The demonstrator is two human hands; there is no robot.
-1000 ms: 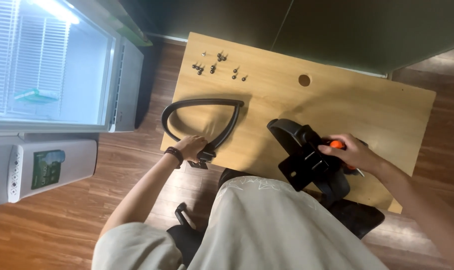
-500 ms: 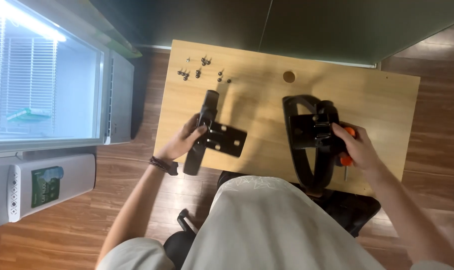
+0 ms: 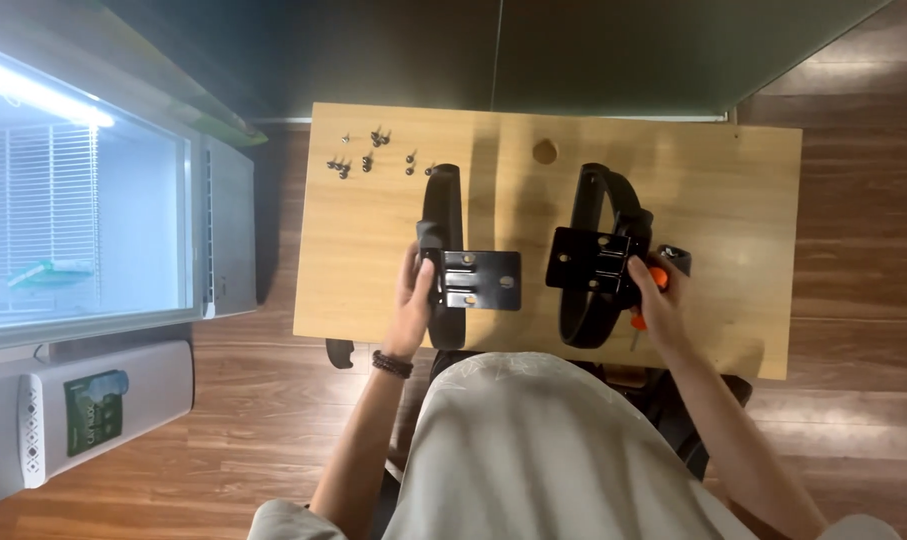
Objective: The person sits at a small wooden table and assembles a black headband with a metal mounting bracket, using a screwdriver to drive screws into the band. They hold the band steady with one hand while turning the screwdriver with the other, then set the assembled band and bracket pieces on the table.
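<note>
Below, a wooden tabletop (image 3: 733, 200) lies flat over the floor, with two black armrests on it. Each armrest stands on edge with a flat bracket plate facing up. The left hand (image 3: 411, 300) is wrapped around the left armrest (image 3: 443, 235) beside its plate. The right hand (image 3: 655, 300) clasps the right armrest (image 3: 593, 240) together with an orange-handled screwdriver (image 3: 653, 285). Small dark screws (image 3: 368, 155) lie scattered near the far left corner.

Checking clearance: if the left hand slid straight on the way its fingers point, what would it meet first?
Probably nothing new: the left hand already touches the left black armrest; beyond lie loose screws.
</note>
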